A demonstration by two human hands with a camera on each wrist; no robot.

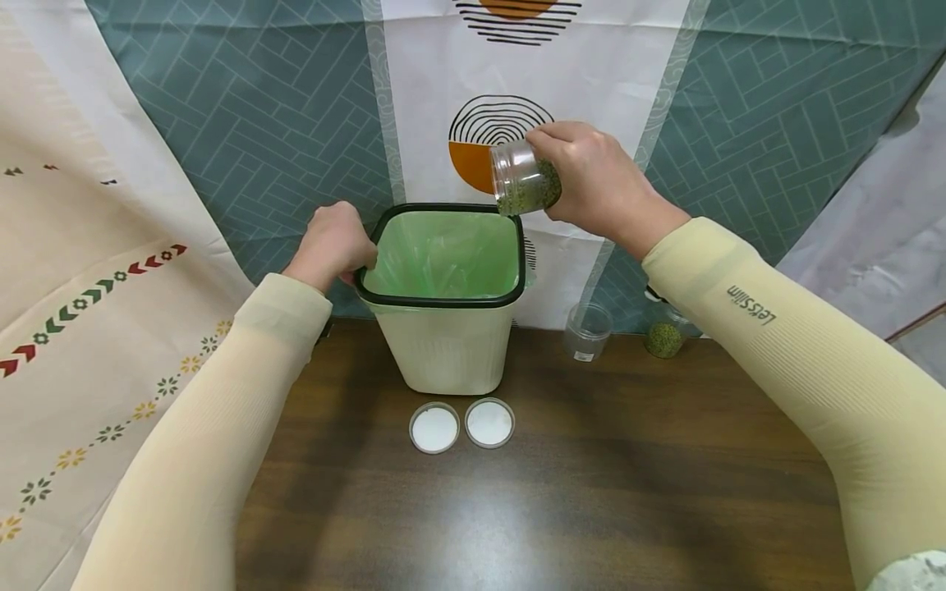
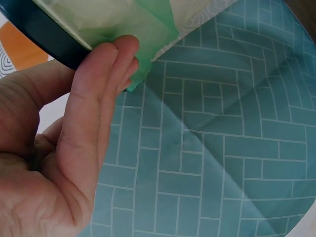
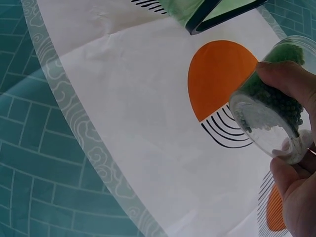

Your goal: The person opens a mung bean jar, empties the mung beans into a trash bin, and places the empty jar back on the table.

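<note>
green liner drapes inside the square bin, whose black rim your left grip pinches at its left side. your right grip is wrapped round a clear jar, tipped nearly on its side above the rim's right rear corner, mouth end facing left; mung beans lie along its lower wall. 2 round white-centred lids sit side by side on the brown worktop, just in front of the bin. farther right, near the patterned backdrop, stand 1 clear container and 1 smaller-looking jar of green beans, near your right sleeve.
</note>
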